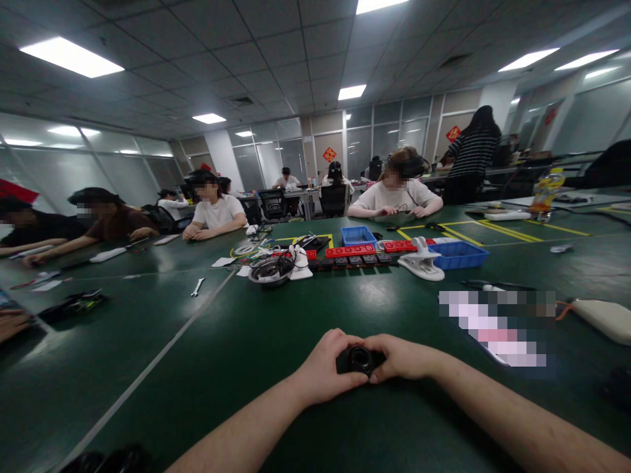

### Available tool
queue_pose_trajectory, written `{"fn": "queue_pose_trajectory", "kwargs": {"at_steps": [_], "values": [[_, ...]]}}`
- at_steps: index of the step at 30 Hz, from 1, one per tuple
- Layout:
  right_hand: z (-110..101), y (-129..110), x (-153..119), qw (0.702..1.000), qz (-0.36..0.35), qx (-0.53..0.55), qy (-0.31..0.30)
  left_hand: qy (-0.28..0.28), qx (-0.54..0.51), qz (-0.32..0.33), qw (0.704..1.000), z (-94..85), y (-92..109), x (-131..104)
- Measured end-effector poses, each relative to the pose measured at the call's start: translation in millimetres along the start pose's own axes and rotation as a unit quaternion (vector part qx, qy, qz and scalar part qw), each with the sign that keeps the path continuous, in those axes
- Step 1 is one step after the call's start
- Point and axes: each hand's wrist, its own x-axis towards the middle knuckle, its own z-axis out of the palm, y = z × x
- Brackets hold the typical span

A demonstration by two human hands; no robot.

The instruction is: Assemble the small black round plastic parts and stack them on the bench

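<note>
A small black object with a round, lens-like opening (360, 359) is held between both hands just above or on the green table (276, 328). My left hand (329, 368) is wrapped round its left side, thumb along the lower edge and fingers over the top. On the right side my right hand (401, 358) grips it with thumb and fingers, and the fingertips of both hands nearly meet. Whether the object rests on the tabletop cannot be made out.
Beyond the hands stand a metal bowl with cables (269, 272), a white clamp-like stand (422, 263), red modules (350, 250) and a blue tray (458, 255). A wrench (198, 287) lies left; a phone-like slab, blurred out, (497, 332) lies right. Several people sit around the table.
</note>
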Motion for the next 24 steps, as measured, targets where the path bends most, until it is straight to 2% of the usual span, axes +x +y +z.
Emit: {"fn": "queue_pose_trajectory", "kwargs": {"at_steps": [8,16,19,24], "values": [[0,0,2,1.0,-0.005,-0.01,0.0,-0.01,0.083,0.025,0.996,-6.2,7,0],[2,7,2,1.0,-0.009,0.012,0.005,0.029,0.105,0.001,0.994,1.9,10,0],[5,8,3,0.999,0.0,-0.006,0.031,0.049,0.103,-0.016,0.993,6.1,10,-1],[12,11,8,0.989,0.012,-0.082,0.12,0.091,0.095,-0.044,0.99,13.5,7,-2]]}}
